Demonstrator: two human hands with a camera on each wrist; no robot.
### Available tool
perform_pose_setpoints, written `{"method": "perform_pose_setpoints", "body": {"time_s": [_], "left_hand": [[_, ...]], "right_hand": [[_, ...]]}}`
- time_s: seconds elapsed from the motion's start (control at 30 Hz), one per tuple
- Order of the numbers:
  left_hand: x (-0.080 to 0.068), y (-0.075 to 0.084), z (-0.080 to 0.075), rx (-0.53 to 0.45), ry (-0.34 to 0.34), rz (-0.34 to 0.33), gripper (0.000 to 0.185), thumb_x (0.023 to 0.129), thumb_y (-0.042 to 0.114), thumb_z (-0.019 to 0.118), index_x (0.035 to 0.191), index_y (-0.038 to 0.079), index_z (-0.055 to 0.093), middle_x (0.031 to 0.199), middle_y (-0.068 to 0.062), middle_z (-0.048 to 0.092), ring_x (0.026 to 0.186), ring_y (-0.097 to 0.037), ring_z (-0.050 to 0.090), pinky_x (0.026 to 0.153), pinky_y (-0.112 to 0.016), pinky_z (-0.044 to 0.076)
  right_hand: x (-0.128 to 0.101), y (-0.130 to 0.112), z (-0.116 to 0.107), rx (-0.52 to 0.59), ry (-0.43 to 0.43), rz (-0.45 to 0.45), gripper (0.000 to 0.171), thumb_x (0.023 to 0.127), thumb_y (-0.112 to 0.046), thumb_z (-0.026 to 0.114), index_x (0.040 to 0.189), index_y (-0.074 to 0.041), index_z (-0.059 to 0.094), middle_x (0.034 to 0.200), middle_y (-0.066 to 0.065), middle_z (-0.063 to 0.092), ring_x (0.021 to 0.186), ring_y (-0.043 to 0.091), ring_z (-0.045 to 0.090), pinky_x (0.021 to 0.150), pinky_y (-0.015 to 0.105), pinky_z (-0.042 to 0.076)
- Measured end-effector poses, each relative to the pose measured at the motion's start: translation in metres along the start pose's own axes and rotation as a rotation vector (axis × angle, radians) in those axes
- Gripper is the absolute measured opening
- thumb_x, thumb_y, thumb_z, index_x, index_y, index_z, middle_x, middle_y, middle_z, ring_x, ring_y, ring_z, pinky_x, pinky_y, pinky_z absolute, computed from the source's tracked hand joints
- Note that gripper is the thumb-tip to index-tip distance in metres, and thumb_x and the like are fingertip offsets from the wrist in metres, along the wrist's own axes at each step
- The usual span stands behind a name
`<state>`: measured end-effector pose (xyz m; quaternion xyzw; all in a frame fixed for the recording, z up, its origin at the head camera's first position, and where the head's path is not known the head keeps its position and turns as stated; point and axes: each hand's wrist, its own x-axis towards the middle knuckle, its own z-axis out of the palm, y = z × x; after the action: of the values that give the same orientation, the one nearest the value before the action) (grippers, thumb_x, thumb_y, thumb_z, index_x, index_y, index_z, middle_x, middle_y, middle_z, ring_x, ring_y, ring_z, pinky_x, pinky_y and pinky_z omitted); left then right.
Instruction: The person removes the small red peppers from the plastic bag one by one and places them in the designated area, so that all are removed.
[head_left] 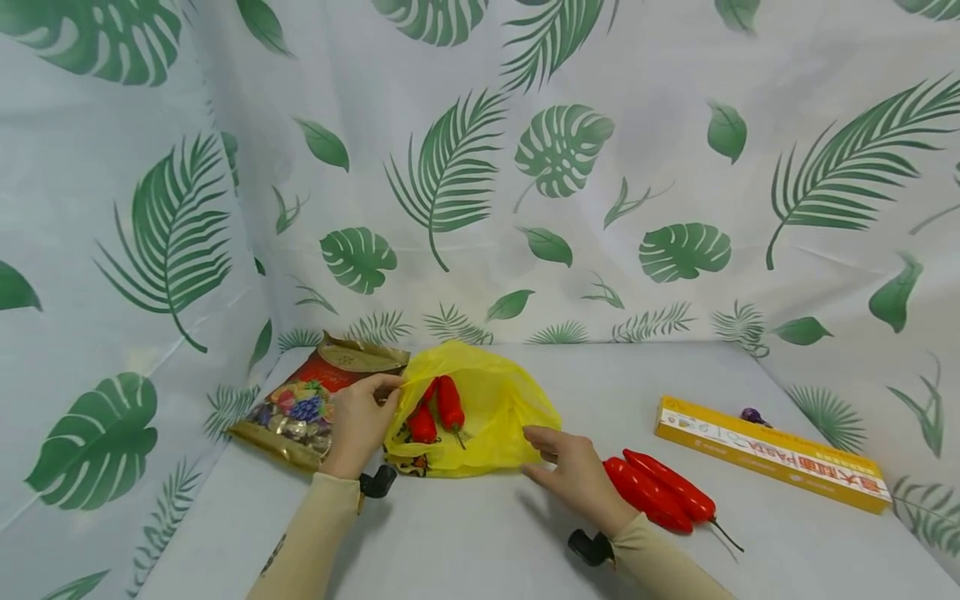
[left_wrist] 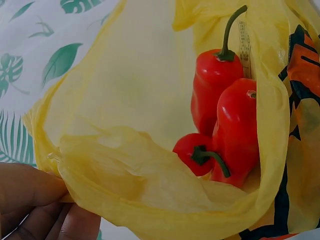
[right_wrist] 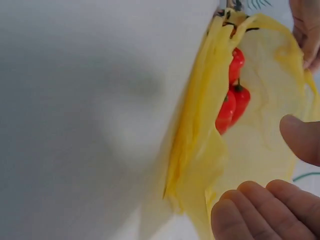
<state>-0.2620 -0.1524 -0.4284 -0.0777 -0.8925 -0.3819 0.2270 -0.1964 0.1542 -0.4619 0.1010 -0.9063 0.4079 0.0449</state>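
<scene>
1. Your left hand (head_left: 360, 421) pinches the yellow plastic bag (head_left: 491, 400) rim, red peppers (head_left: 438, 408) inside.
2. Your right hand (head_left: 573, 475) rests beside the bag, fingers straight.
3. Two red peppers (head_left: 660, 492) lie behind it, a pasta box (head_left: 772, 450) beyond.

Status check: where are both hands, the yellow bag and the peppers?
Left hand pinches yellow bag rim, holding it open. Right hand open at bag's edge. Red peppers inside; two more on table.

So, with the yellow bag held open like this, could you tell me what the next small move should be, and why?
Probably the right hand should reach for the two red peppers lying beside it on the table. The left hand pinches the rim of the yellow bag, its mouth is open, and the peppers inside leave room.
</scene>
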Motion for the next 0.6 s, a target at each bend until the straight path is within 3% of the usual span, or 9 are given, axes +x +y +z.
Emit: {"method": "perform_pose_setpoints", "body": {"time_s": [0.2, 0.5, 0.6], "left_hand": [[-0.001, 0.0, 0.001, -0.007, -0.012, -0.003, 0.014, 0.097, 0.014, 0.074, 0.108, 0.011, 0.081, 0.097, -0.008, 0.081, 0.081, -0.021, 0.076, 0.064, -0.03, 0.061], [-0.002, 0.002, 0.002, 0.005, 0.006, 0.0, 0.013, 0.096, 0.013, 0.075, 0.107, 0.011, 0.082, 0.097, -0.008, 0.082, 0.081, -0.021, 0.076, 0.068, -0.036, 0.063], [-0.001, 0.004, 0.003, 0.01, 0.003, 0.005, 0.013, 0.096, 0.013, 0.075, 0.107, 0.012, 0.082, 0.097, -0.007, 0.082, 0.081, -0.02, 0.076, 0.067, -0.035, 0.063]], "right_hand": [[0.037, -0.005, 0.03, 0.02, -0.024, -0.052, 0.053, 0.088, -0.014, 0.083, 0.136, 0.0, 0.066, 0.133, 0.018, 0.072, 0.116, 0.034, 0.073, 0.098, 0.046, 0.06], [0.083, -0.02, 0.063, -0.013, -0.105, -0.063, 0.058, 0.09, -0.021, 0.082, 0.14, 0.003, 0.062, 0.136, 0.021, 0.069, 0.119, 0.038, 0.07, 0.101, 0.051, 0.058], [0.095, -0.023, 0.071, -0.014, -0.123, -0.057, 0.057, 0.089, -0.021, 0.083, 0.136, 0.003, 0.064, 0.127, 0.02, 0.072, 0.108, 0.035, 0.072, 0.093, 0.047, 0.061]]}}
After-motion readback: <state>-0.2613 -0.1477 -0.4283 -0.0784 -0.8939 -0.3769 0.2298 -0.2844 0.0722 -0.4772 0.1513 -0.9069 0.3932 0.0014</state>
